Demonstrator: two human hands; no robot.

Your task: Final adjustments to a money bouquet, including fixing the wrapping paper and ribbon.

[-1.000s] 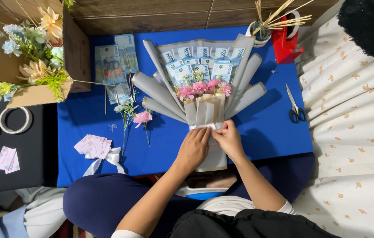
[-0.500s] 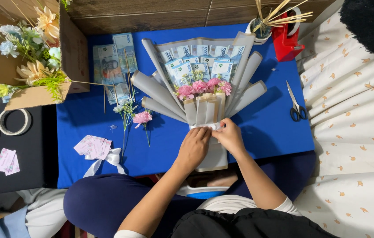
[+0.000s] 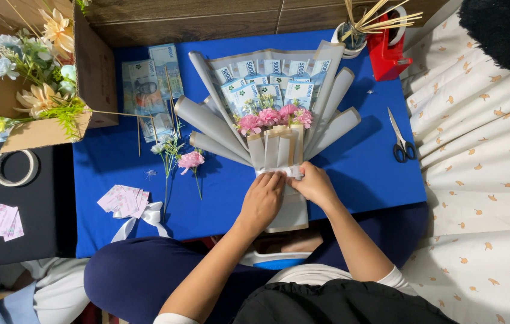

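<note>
The blue table (image 3: 351, 174) spreads in front of me, with the cream patterned cloth (image 3: 483, 180) along its right side. A cardboard box (image 3: 93, 78) of artificial flowers sits at the table's far left corner. In the middle lies the bouquet (image 3: 270, 114), grey paper rolls fanned around folded banknotes and pink flowers, its stem end pointing toward me. My left hand (image 3: 262, 201) is clenched around the bouquet's neck from the left, and my right hand (image 3: 313, 185) closes on the same neck from the right, fingers at the white band there; the two hands touch. A red tape dispenser (image 3: 387, 51) stands at the far right edge. Scissors (image 3: 400, 139) lie right of the bouquet, well apart. A loose pink flower (image 3: 191, 161) lies left of it, near a white ribbon (image 3: 147, 217).
</note>
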